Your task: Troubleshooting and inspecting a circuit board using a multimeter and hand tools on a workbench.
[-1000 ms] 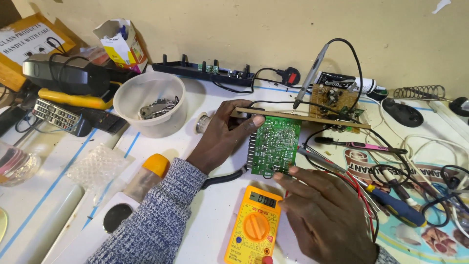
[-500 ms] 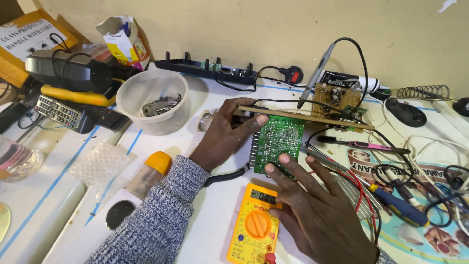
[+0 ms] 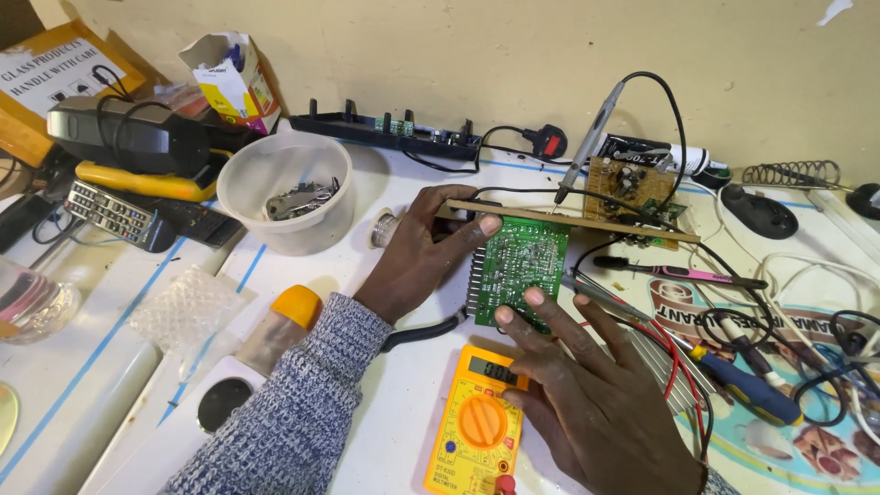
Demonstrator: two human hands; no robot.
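— Fingers first: what are they doing?

— Both hands sit on the green circuit board [image 3: 518,268]. Two fingertips [image 3: 534,298] of the right hand [image 3: 596,403] press on its near edge, the rest spread flat, gripping nothing. The left hand [image 3: 426,247] curls around the board's far left corner, thumb on top, so the board is pinched there and steadied, solder side up.

— Where does the board lie?

— Mid-bench, just beyond the yellow multimeter [image 3: 477,417], with its far edge against a wooden strip [image 3: 568,220].

— How far along does the work look?

— Early, I'd judge. The board is held in place, but neither hand has a tool. The soldering iron [image 3: 591,133] leans unheld by the brown circuit board [image 3: 632,188], and the meter's leads trail off to the right, not in either hand. Any probing or soldering looks not yet begun.

— Closer in?

— A grey knitted sleeve [image 3: 293,403], with an orange-capped bottle [image 3: 275,325] and bubble wrap [image 3: 183,307] to its left.

— And further back?

— A white bowl [image 3: 289,188] of metal bits, a blue-handled screwdriver [image 3: 742,385] among tangled wires at right, a dark power strip [image 3: 385,133] along the wall, and a remote control [image 3: 115,211].

— The bench and room?

— White tabletop [image 3: 385,394] with blue lines, crowded, against a plain cream wall [image 3: 458,55].
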